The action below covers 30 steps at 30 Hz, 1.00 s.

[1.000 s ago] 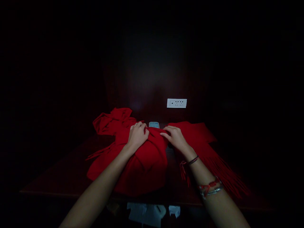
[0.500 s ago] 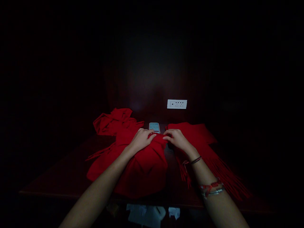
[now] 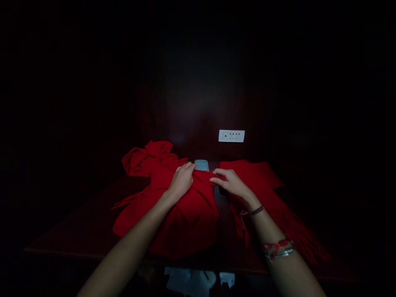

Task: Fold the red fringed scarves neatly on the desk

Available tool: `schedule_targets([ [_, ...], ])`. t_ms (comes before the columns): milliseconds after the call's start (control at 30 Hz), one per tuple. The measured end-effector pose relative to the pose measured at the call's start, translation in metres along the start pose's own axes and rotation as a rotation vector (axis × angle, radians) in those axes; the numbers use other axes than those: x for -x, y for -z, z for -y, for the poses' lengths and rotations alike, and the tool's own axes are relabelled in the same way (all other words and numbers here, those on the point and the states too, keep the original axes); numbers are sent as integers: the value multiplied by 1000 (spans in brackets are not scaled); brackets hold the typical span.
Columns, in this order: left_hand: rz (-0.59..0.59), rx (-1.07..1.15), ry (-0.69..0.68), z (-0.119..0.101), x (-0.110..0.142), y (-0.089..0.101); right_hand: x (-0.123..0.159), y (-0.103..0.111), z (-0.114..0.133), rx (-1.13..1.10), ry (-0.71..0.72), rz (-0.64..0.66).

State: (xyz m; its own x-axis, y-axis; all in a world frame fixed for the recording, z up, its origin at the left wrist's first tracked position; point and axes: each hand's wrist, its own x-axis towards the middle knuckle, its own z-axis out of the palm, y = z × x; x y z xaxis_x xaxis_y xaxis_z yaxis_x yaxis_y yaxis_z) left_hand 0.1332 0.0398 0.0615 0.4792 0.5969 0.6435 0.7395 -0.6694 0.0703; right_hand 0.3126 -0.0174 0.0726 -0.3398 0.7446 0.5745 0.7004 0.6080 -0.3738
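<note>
A bunched red scarf (image 3: 185,218) with a few fringe strands at its left side lies before me on the dark table. My left hand (image 3: 183,179) is closed on the scarf's far edge, fingertips tucked over it. At that edge's right end, my right hand (image 3: 227,180) pinches the cloth between thumb and fingers. A second red scarf (image 3: 247,171), laid flat with long fringe trailing toward the near right, rests beside and partly behind my right hand. Just beyond the held edge stands or lies a phone (image 3: 202,165) with a lit screen, its lower part covered.
The dark table (image 3: 77,231) ends at a near edge, with pale objects (image 3: 188,282) below it that I cannot make out. A white socket panel (image 3: 232,136) is on the dark wall behind. The surroundings are very dim.
My left hand has shifted slightly, its fingers now curled over the far edge and its thumb out of sight. The held edge is higher and covers more of the phone.
</note>
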Motion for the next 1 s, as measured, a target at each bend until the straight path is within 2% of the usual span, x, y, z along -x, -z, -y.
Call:
schedule_targets([
  [200,113,80,22,0,1,2,0,-3,-9,151,-54,-17],
  [300,110,141,57,-1,2,6,-2,-4,-15,193,-43,-32],
  [433,92,152,60,-2,3,10,-5,-7,-20,190,-82,-126],
  [533,99,104,76,-3,3,9,-6,-10,-23,81,-134,-216],
  [633,98,76,96,-4,3,6,-7,-10,-25,-121,-213,-263],
  [733,111,102,59,-3,2,3,-7,-10,-25,-378,-272,-209],
  [800,82,95,35,-1,0,0,-7,-9,-24,-474,-290,-162],
  [867,11,68,23,1,-1,-3,-6,-8,-23,-441,-287,-136],
  [933,-52,60,10,2,-2,-5,-5,-7,-24,-286,-277,-99],
  [1000,-51,70,2,2,-2,-5,-5,-6,-26,-88,-289,-58],
])
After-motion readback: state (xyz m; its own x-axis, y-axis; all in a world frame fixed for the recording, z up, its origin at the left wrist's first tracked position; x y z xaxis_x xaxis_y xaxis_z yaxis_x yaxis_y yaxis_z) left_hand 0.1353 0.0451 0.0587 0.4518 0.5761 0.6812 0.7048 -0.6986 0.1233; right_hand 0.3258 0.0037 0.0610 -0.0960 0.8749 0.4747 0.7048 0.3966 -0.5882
